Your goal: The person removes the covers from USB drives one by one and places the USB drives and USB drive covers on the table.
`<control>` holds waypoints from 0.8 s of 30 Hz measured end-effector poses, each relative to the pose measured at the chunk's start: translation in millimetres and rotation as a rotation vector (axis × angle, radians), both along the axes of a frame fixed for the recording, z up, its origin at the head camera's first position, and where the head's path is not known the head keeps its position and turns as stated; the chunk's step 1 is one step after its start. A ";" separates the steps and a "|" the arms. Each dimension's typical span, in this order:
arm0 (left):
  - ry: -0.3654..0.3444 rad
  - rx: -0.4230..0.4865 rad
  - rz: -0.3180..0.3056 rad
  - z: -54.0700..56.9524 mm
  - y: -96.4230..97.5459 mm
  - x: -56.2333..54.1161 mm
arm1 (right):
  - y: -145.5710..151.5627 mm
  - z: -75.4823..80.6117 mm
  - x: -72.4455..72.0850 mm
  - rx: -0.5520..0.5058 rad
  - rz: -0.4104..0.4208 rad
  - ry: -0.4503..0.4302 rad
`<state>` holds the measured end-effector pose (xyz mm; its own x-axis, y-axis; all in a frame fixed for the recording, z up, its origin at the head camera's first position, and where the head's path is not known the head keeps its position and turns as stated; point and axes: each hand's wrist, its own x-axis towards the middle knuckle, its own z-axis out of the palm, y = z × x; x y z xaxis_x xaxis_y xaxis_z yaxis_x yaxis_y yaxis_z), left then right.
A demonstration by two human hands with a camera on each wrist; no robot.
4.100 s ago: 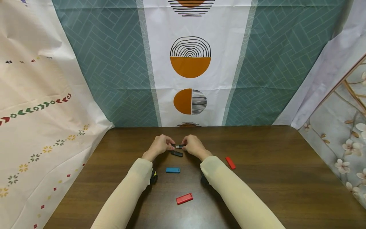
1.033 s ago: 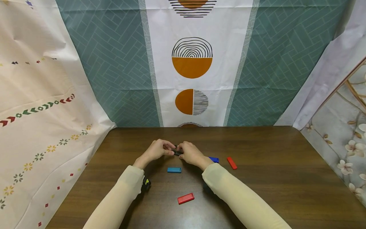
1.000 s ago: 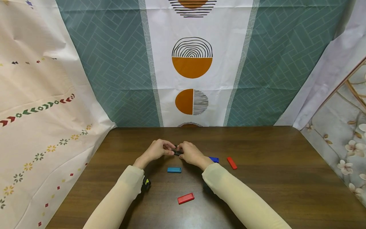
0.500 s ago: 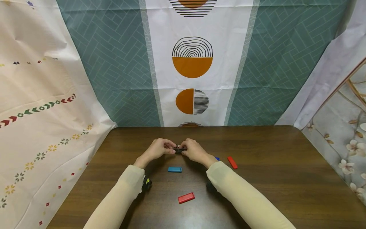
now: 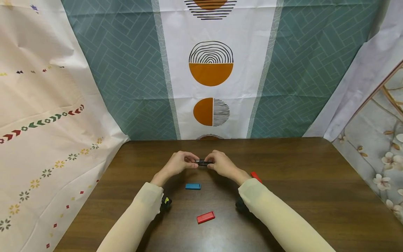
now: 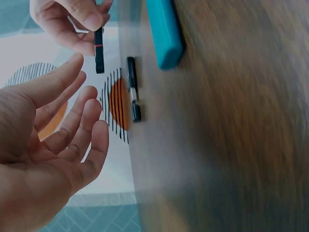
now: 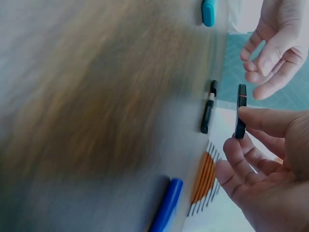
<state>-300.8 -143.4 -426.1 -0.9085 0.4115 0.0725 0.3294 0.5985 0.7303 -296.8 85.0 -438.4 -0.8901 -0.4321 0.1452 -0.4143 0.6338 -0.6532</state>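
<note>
Black stick (image 7: 240, 110), earlier between both hands, seemingly pinched only by right hand (image 7: 270, 164); left hand (image 6: 46, 145) now spread.

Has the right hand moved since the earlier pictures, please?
Yes. The right hand has shifted rightward, away from the teal stick, and now hides the dark blue one.

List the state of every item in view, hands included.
left hand: open, holding nothing
right hand: pinching the red-striped black stick
red-striped black stick: held clear of the table
silver-banded black stick: lying on the table, untouched
teal stick: flat on the table
red stick: flat on the table
blue stick: flat on the table
</note>
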 end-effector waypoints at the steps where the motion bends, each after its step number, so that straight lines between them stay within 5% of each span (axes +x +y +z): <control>1: 0.002 0.002 -0.004 0.9 1.9 1.3 | 3.2 0.7 0.9 -0.002 0.002 0.009; 24: 0.049 0.083 -0.063 10.9 52.4 25.8 | 58.8 18.4 33.8 -0.042 0.029 0.147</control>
